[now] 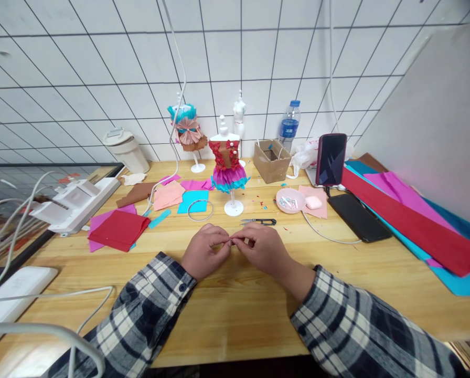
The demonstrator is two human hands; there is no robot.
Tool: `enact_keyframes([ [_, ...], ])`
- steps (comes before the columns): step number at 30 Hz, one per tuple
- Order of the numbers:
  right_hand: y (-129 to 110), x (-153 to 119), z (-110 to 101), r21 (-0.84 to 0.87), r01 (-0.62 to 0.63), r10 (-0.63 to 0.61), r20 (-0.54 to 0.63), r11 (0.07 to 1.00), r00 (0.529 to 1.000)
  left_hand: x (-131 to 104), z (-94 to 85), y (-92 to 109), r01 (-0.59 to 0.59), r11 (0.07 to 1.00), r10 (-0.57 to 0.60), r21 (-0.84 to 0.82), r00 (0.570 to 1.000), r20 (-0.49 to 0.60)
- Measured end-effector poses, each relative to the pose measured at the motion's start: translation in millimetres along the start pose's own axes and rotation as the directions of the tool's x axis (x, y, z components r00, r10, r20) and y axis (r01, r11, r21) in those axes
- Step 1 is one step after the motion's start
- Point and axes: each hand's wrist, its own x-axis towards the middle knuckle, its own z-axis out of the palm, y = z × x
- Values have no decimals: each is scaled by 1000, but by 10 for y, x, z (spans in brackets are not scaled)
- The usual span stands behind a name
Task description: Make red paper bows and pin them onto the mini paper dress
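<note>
My left hand (208, 250) and my right hand (263, 247) meet fingertip to fingertip over the middle of the table. Both are closed in a pinch. A tiny reddish bit shows between the fingertips, too small to name. Just beyond my right hand lies a pair of thread snips (259, 221). Behind my hands stands a small dress form (224, 155) on a white stand, in a brown and red top with pearl-like beads and a magenta and turquoise ruffled skirt (231, 177). A thin metal ring (200, 210) rests beyond my left hand, partly over a turquoise paper square (193, 201).
A pink dish (290, 209) of small beads sits right of the snips. Red squares (119, 230) lie at left, long coloured strips (408, 215) at right. Farther back are a cardboard box (272, 167), a bottle (290, 126), a propped phone (331, 159) and a lidded cup (125, 151).
</note>
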Motion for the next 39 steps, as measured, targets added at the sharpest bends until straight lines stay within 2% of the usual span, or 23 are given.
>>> enact_keyframes([
  [3, -19, 19, -1, 57, -58, 60, -29, 997, 998, 2, -11, 14, -16, 1000, 16, -19, 1000, -3],
  [5, -27, 40, -1, 159, -151, 157, -25, 976, 987, 3, -20, 20, -34, 999, 34, -39, 999, -15],
  [9, -17, 79, 9, 426, -402, 387, 126, 811, 914, 4, -38, 30, -71, 994, 68, -79, 997, -32],
  [11, -1, 88, 13, 501, -454, 443, 150, 737, 884, 3, -50, 41, -83, 993, 81, -89, 996, -34],
  [13, 20, 97, -7, 531, -456, 479, 105, 714, 872, 0, -64, 55, -89, 991, 86, -97, 996, -35],
  [16, 77, 153, -146, 531, -420, 507, -22, 736, 861, -12, -79, 63, -87, 990, 84, -115, 996, -30],
  [18, 136, 252, -335, 492, -367, 503, -176, 789, 846, -23, -76, 50, -81, 989, 78, -121, 997, -23],
  [20, 213, 417, -583, 388, -287, 437, -386, 876, 813, -32, -62, 29, -79, 989, 78, -122, 997, -13],
  [22, 309, 644, -841, 196, -243, 312, -551, 950, 774, -37, -41, 8, -85, 989, 85, -121, 996, -6],
  [24, 428, 904, -1052, -26, -286, 195, -670, 958, 716, -38, -19, -5, -95, 988, 96, -121, 995, 4],
  [25, 495, 1033, -1128, -102, -317, 167, -679, 943, 715, -38, -10, -10, -101, 988, 103, -120, 995, 11],
  [27, 632, 1262, -1212, -214, -389, 179, -627, 896, 758, -40, 3, -20, -109, 987, 113, -118, 993, 26],
  [30, 805, 1493, -1210, -393, -466, 244, -497, 793, 833, -46, 15, -42, -113, 987, 118, -114, 992, 37],
  [32, 877, 1573, -1176, -451, -471, 269, -441, 758, 856, -49, 21, -59, -110, 988, 115, -110, 993, 40],
  [36, 914, 1584, -1158, -458, -463, 269, -427, 759, 863, -38, 21, -72, -107, 989, 111, -105, 993, 41],
  [39, 880, 1439, -1213, -427, -447, 219, -484, 786, 847, -22, 7, -60, -107, 988, 112, -110, 993, 34],
])
